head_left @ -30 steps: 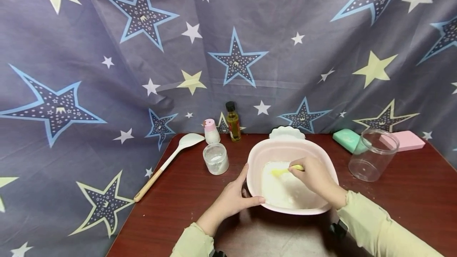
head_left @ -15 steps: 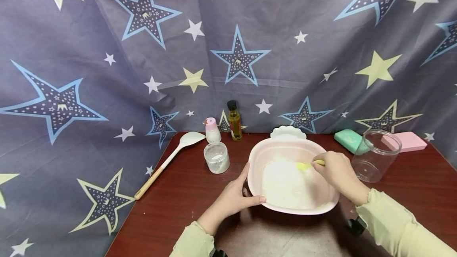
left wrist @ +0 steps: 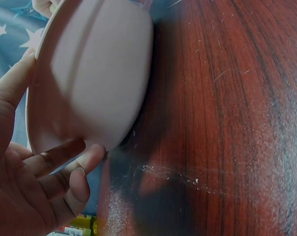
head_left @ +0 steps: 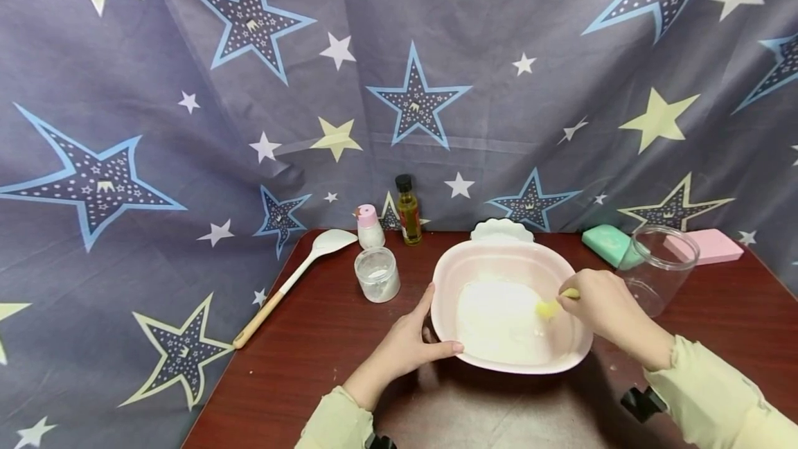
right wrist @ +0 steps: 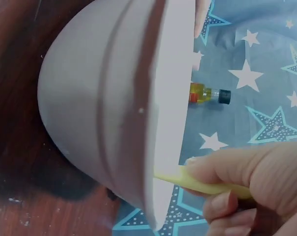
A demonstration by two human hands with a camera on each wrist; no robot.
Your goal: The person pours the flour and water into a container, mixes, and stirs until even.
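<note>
A pink basin point(head_left: 449, 310) stands on the table with a white layer point(head_left: 499, 317) covering its floor. My left hand point(head_left: 405, 345) holds its left side, thumb over the near rim. In the left wrist view, fingers point(left wrist: 65, 155) of that hand bend against the basin's outer wall point(left wrist: 109, 73). At the right side of the basin, my right hand point(head_left: 601, 303) pinches a small yellow utensil point(head_left: 548, 309), whose wider end is down inside by the wall. The right wrist view shows thumb and fingers round its yellow handle point(right wrist: 207, 186); the rim hides the other end.
Left of the basin are a clear jar point(head_left: 377, 276), a pink-capped shaker point(head_left: 370, 229), an oil bottle point(head_left: 408, 213) and a long-handled white turner point(head_left: 299, 276). A scalloped white piece point(head_left: 501, 231) lies behind it. At right stand a clear container point(head_left: 663, 276), green block point(head_left: 605, 242) and pink block point(head_left: 713, 246).
My right hand has moved the yellow utensil from the middle of the basin to its right side, then slightly toward me. The left hand keeps its place on the basin.
</note>
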